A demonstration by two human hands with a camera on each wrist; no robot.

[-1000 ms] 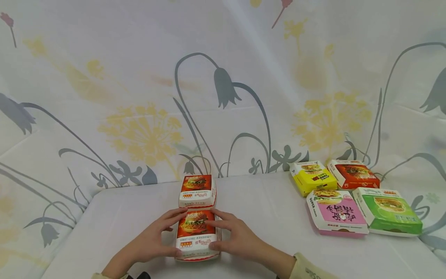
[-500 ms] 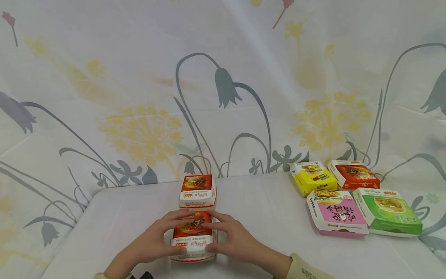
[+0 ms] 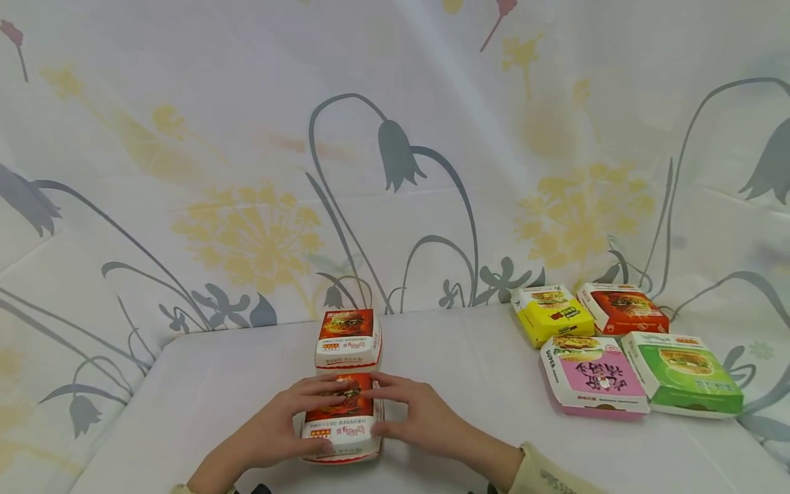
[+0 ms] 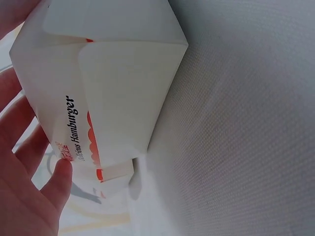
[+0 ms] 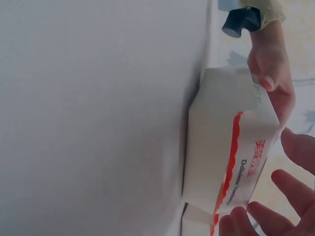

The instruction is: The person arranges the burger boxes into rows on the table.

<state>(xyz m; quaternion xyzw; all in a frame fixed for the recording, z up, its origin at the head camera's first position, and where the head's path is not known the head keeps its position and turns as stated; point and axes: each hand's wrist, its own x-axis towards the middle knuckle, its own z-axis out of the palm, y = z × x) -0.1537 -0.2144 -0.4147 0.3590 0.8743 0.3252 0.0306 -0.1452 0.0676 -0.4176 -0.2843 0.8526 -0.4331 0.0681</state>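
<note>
Red-and-white cardboard burger box (image 3: 342, 432), low and square with a burger printed on top, sits on the white cloth-covered counter (image 3: 185, 391) between the person's two hands, on the near side of a matching red-and-white burger box (image 3: 348, 339). The two boxes stand in one line, just beside each other; whether they touch is hard to tell.

The left hand (image 3: 271, 429) lies over the left part of the nearer box, fingers spread and fairly straight across the top, thumb at the near edge. The right hand (image 3: 426, 418) mirrors it from the right, fingers spread wide and lightly bent, tips at the box's top and edge. Neither hand is wrapped round the box; how hard they press cannot be told.

Well apart to the right sit a yellow-and-white box (image 3: 552, 319), a red box with white edges (image 3: 623, 310), a pink-and-white box (image 3: 601, 377) and a green-and-white box (image 3: 685, 374), grouped two by two.

The step in hand looks like squaring the nearer box to the farther one. The next move seems to call for light, even contact from both sides, then a clean release without skewing the line
</note>
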